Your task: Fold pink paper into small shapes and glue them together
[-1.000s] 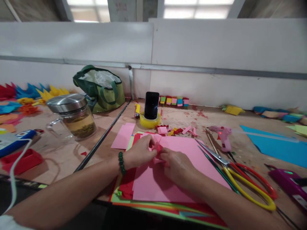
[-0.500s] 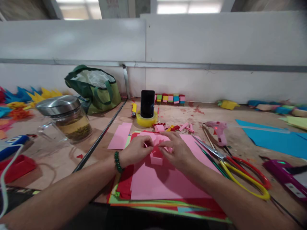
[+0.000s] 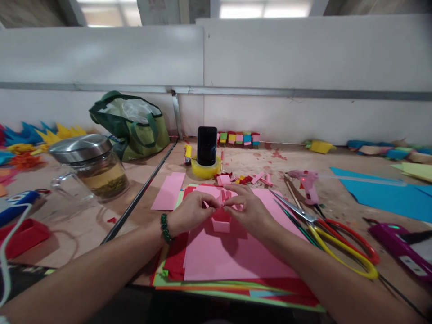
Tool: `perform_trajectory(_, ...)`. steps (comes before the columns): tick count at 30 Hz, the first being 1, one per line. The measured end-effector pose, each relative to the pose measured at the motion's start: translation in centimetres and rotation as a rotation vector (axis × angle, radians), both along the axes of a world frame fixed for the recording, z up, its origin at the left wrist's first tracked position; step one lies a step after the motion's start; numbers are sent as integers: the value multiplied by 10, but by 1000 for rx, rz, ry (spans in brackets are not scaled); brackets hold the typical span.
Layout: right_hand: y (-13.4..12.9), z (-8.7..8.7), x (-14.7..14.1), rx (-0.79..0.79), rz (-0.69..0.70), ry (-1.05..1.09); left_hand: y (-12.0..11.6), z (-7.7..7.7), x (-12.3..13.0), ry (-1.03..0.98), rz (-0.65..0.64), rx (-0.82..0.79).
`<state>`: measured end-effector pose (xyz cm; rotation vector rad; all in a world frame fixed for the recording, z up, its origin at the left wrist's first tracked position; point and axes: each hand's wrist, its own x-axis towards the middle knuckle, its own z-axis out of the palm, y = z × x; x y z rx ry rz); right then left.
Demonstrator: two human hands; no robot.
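Observation:
A small folded pink paper box (image 3: 221, 225) stands on a stack of coloured paper, its top sheet pink (image 3: 232, 258). My left hand (image 3: 195, 208), with a green bead bracelet (image 3: 165, 228) at the wrist, pinches the box's far left edge between thumb and forefinger. From the right, my right hand (image 3: 249, 208) grips the box's upper part, thumb and fingertips meeting near the left fingertips. The fingers partly hide the far side of the box. Just beyond the hands lie pink and red paper scraps (image 3: 259, 178).
Scissors (image 3: 317, 221) with red and yellow handles lie right of the stack, near a pink glue gun (image 3: 306, 182). A phone (image 3: 207, 146) leans upright in a yellow tape roll (image 3: 206, 168). A glass tea mug (image 3: 101, 173) and a green bag (image 3: 135, 128) stand at left.
My fingertips have drawn closer together at the top of the pink paper box. The view has shifted very slightly; the other things stay put.

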<state>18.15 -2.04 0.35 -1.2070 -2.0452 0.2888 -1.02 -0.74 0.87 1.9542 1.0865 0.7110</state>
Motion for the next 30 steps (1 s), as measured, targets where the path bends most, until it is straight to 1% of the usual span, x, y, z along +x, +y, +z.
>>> perform_trajectory(7,-3,7,2,-75,50,17,-1,-3,0,-5,-3,30)
perform_trajectory(12,-4,8,3,-115,53,14,-2,-2,2,-19,-5,23)
perform_trajectory(15,-4,8,2,-87,47,-9,-4,0,3,-19,-5,10)
perform_trajectory(20,-6,9,0,3,71,-56,-6,2,4,17,-6,11)
perform_trajectory(22,-7,11,-1,34,82,-65,-6,1,5,-11,25,-5)
perform_trajectory(24,-8,14,-1,101,82,-64,-5,2,6,-108,60,-81)
perform_trajectory(25,-9,15,-1,152,79,-62,-4,3,7,-174,58,-152)
perform_trajectory(26,-9,17,0,208,74,-62,-3,5,7,-243,32,-242)
perform_trajectory(28,-9,19,1,320,66,-60,-2,10,7,-355,-75,-409)
perform_trajectory(29,-9,20,2,366,64,-57,-2,13,6,-395,-133,-452)
perform_trajectory(30,-10,21,2,401,60,-52,-3,15,6,-429,-178,-460)
